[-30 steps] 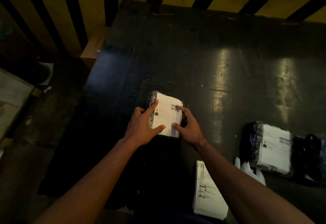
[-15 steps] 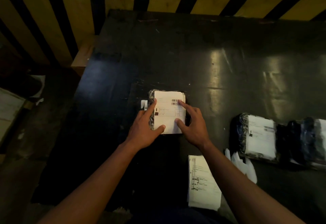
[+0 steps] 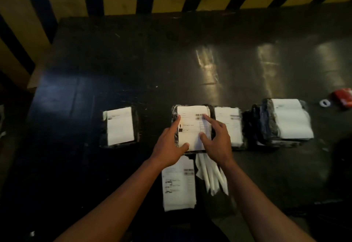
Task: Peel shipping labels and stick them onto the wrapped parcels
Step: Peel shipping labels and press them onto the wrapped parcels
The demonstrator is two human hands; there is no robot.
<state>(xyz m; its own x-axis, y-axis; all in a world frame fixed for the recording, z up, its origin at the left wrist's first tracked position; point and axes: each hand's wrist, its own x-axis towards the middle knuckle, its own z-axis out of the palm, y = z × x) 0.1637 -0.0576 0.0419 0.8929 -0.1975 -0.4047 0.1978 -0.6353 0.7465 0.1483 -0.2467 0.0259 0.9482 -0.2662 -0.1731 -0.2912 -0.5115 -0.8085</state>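
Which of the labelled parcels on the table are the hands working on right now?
The middle parcel, with the left hand and right hand pressing its label flat. The far-left parcel and those to the right lie untouched.

four labelled parcels [image 3: 120,126] [image 3: 192,127] [image 3: 227,125] [image 3: 285,120], perhaps more stacked rightmost, one label stack [image 3: 179,184], two hands [image 3: 168,146] [image 3: 217,142].

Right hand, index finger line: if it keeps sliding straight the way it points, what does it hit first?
The right hand points up-left across the label of the parcel it presses. It would cross the barcode, leave the parcel's far edge, then meet only bare table, as far as visible.
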